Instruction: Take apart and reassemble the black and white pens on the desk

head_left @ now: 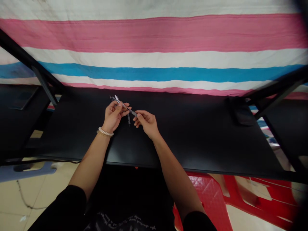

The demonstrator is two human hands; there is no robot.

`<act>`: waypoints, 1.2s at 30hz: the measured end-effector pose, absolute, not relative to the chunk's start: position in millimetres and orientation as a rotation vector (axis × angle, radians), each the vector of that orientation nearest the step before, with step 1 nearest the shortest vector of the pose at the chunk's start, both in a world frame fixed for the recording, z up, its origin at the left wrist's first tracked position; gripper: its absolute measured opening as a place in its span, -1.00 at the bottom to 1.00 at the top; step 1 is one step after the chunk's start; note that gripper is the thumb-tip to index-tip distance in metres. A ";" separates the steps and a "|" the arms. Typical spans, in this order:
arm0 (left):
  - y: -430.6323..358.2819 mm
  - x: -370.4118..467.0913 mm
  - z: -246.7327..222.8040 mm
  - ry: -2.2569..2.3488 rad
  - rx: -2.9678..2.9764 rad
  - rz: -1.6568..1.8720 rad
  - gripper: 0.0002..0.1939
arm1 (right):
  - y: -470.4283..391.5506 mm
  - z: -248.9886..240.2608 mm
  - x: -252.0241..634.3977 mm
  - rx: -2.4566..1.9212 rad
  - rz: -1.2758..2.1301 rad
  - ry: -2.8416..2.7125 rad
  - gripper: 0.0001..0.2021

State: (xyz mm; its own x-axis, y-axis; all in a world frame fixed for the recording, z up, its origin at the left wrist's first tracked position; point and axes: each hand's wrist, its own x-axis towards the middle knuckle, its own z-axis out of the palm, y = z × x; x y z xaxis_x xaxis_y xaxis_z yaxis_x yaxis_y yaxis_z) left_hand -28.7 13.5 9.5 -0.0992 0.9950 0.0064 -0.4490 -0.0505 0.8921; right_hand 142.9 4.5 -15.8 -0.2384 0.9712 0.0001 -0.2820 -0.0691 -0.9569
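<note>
Over the black table [192, 128], both my hands meet at a slim grey pen [132, 112] with a whitish top end. My left hand [112, 117] grips its upper part between thumb and fingers. The lower end of that pen is pinched by the thumb and fingers of my right hand [148, 124]. A second, darker pen [129, 120] also runs through my left hand, its tip pointing down toward the table. My left fingers cover the middle of this darker pen. A pale coiled band circles my left wrist.
A dark flat object [243, 112], perhaps a phone, lies at the table's right end. Striped cloth [154, 35] hangs along the back edge. Black metal struts [44, 83] slant at both sides. Red plastic stools [209, 192] stand below at the front right.
</note>
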 end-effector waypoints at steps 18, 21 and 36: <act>14.4 -15.6 4.8 1.058 0.707 1.574 -0.67 | 3.9 -18.6 140.6 -0.973 1.151 -1.196 -0.65; 14.9 -17.4 5.4 1.046 0.689 1.587 -0.71 | 5.0 -18.2 142.1 -1.000 1.256 -1.169 -0.63; 16.3 -19.5 2.1 1.040 0.724 1.594 -0.71 | 3.3 -10.0 145.3 -0.993 1.254 -1.132 -0.64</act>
State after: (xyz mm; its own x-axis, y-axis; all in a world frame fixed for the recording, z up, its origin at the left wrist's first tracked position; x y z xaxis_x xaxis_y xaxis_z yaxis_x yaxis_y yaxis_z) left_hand -19.5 16.3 2.1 -0.2656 0.9626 -0.0532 -0.4365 -0.0709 0.8969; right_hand 145.3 3.3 -10.0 -0.0249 0.9959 0.0875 -0.1888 0.0813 -0.9786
